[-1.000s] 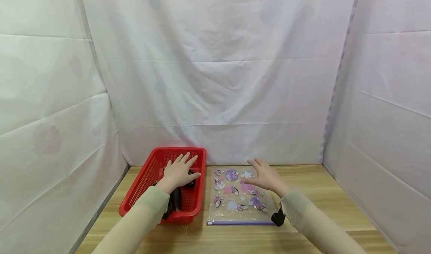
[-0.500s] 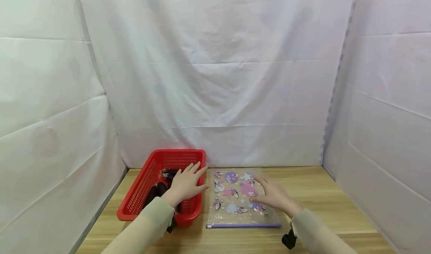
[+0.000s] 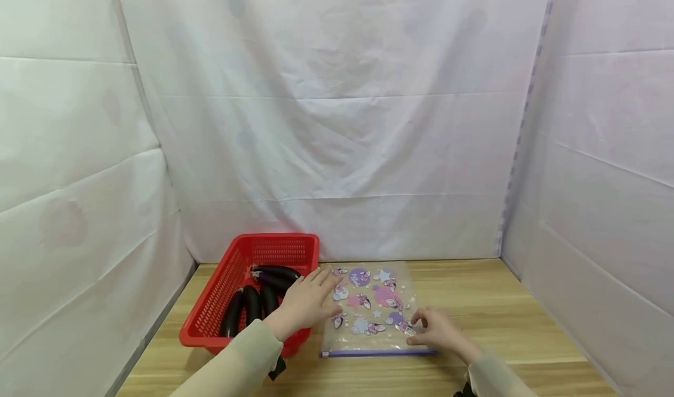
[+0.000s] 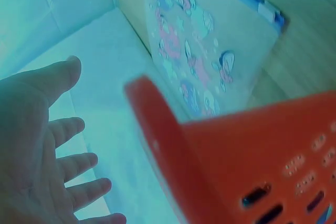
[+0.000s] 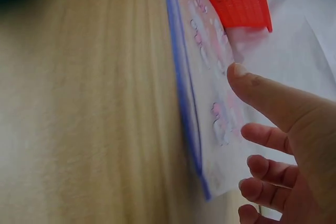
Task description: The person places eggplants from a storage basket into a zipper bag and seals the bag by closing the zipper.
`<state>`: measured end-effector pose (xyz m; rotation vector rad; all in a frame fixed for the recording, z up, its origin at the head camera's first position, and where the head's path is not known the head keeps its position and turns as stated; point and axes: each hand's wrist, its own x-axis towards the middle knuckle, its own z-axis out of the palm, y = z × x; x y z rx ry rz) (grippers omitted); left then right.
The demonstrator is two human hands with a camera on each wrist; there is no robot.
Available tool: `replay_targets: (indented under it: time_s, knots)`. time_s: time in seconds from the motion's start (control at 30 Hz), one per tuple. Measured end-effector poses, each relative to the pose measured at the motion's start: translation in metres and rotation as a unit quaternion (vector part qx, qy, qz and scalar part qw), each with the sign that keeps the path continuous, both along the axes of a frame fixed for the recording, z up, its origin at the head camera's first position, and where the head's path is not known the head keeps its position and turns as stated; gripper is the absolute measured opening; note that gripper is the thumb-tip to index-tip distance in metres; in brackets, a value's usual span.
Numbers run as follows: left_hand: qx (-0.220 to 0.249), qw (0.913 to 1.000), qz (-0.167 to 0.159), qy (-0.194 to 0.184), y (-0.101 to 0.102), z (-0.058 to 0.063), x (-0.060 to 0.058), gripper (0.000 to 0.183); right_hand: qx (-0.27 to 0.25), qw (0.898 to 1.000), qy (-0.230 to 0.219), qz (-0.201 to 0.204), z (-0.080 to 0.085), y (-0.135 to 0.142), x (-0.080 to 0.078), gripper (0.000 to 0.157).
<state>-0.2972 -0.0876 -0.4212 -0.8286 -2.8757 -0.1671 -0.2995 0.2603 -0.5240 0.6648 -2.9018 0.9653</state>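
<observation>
A clear zip bag printed with pink and purple cartoon figures lies flat on the table, its purple zip edge toward me. My left hand, fingers spread, hovers over the right rim of the red basket and the bag's left side; it holds nothing. In the left wrist view its fingers stand apart from the basket rim. My right hand is at the bag's near right corner, thumb and fingers bent with a gap between them. Whether it touches the bag I cannot tell. Several dark eggplants lie in the basket.
The wooden table extends to the right of the bag and in front of it. White cloth hangs behind the table and along both sides. The basket stands close to the bag's left edge.
My left hand has moved right, from over the basket to its right rim, uncovering the eggplants. My right hand has come down and nearer, to the bag's near right corner.
</observation>
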Motion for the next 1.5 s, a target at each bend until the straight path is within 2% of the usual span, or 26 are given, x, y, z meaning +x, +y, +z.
replay_targets:
  time_s: [0.2, 0.43, 0.67, 0.83, 1.1, 1.33, 1.5]
  knots:
    - [0.003, 0.9999, -0.016, 0.001, 0.012, -0.007, 0.004, 0.069, -0.025, 0.999, -0.007, 0.037, -0.016, 0.01, 0.004, 0.037]
    - [-0.001, 0.9987, -0.048, 0.02, 0.025, -0.02, 0.008, 0.064, -0.041, 0.998, -0.034, 0.037, -0.023, 0.013, 0.006, 0.041]
    - [-0.012, 0.997, -0.076, -0.006, 0.038, -0.029, 0.017, 0.06, -0.043, 0.998, -0.031, 0.036, -0.023, 0.013, 0.005, 0.042]
    - [-0.023, 0.996, -0.086, -0.007, 0.043, -0.041, 0.023, 0.052, -0.042, 0.998, -0.025, 0.031, -0.023, 0.012, 0.007, 0.04]
    - [-0.022, 0.9927, -0.115, 0.029, 0.045, -0.065, 0.025, 0.037, -0.044, 0.999, -0.015, 0.022, -0.027, 0.012, 0.008, 0.033]
    - [-0.03, 0.9937, -0.106, -0.019, 0.042, -0.075, 0.025, 0.03, -0.057, 0.998, 0.014, 0.03, -0.031, 0.013, 0.008, 0.025]
    - [-0.023, 0.9954, -0.09, -0.026, 0.04, -0.083, 0.024, 0.027, -0.055, 0.998, 0.028, 0.025, -0.034, 0.013, 0.008, 0.022]
